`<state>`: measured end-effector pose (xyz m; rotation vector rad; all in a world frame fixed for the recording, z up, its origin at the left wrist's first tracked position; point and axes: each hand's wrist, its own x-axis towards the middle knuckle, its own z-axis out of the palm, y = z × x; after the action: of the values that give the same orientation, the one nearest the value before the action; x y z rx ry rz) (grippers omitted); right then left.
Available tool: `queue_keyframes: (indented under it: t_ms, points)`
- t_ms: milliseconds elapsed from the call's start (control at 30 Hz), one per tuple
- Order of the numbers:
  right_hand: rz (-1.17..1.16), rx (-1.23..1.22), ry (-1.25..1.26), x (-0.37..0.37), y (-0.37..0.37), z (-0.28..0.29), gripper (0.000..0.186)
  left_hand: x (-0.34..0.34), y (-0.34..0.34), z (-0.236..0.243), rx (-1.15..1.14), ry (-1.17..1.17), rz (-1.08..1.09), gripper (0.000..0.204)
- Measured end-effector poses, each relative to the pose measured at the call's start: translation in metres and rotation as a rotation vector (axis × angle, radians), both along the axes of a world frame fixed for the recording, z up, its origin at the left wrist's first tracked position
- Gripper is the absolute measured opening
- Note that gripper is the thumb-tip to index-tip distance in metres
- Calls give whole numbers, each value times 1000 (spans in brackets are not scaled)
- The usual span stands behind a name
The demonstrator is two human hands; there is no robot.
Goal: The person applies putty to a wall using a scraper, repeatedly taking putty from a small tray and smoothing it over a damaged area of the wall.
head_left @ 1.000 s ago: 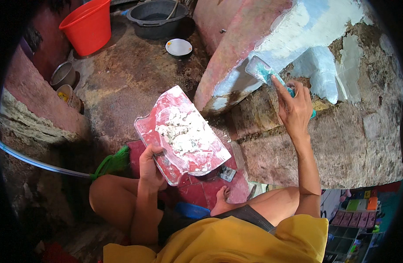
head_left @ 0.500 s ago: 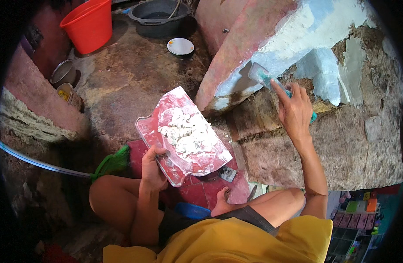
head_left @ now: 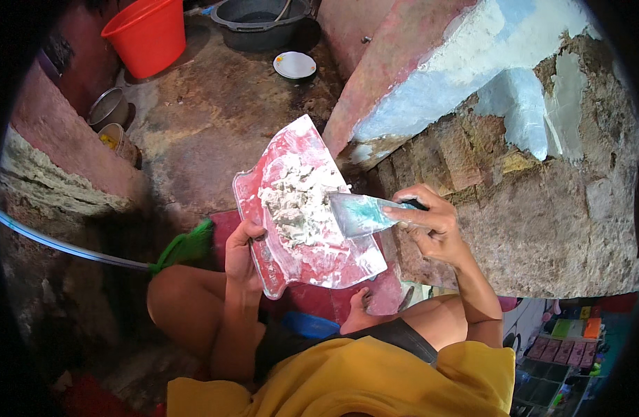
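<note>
My left hand [head_left: 246, 256] grips the near left edge of a flat red board [head_left: 253, 182], thumb on top, holding it over my lap. A heap of white putty [head_left: 291, 201] lies on the board, smeared out toward its edges. My right hand [head_left: 430, 226] is closed round the handle of a putty knife [head_left: 361, 214], whose wide blade sits at the right side of the heap. Bluish-white coating [head_left: 437, 87] covers part of the wall at the upper right; rough bare masonry [head_left: 514, 222] shows below it.
A red bucket [head_left: 149, 42], a dark basin [head_left: 257, 28] and a white plate [head_left: 295, 64] stand on the stained floor at the back. At the left are small bowls [head_left: 109, 109] and a green broom [head_left: 187, 244]. A blue container [head_left: 309, 324] sits between my legs.
My right hand has brought the putty knife down and left from the coated wall to the putty. The board has shifted slightly to the right in my left hand.
</note>
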<state>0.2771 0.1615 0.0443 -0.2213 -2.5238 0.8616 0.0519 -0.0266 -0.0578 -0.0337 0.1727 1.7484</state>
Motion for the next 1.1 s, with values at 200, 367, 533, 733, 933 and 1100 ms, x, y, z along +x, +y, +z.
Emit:
queue_keyframes:
  t_ms: [200, 367, 533, 733, 933, 1100]
  points:
    - [-62, 127, -20, 28, 11, -19, 54, 2, -2, 0, -48, 95, 86, 57]
    - [-135, 189, -170, 57, 22, -21, 53, -6, -4, 8, -110, 100, 131, 58]
    - [-549, 170, -242, 41, 33, 16, 33, -3, -1, 9, -167, 161, 130, 56]
    - [-661, 718, -457, -13, 42, 89, 18, 1, 2, 6, -178, 136, 111, 54]
    - [-611, 962, -473, -38, 55, 118, 5, 1, 1, 6, -173, 186, 120, 56]
    - [-569, 1062, -455, -46, 60, 124, 2, 2, 2, 17, -253, 322, 100, 61]
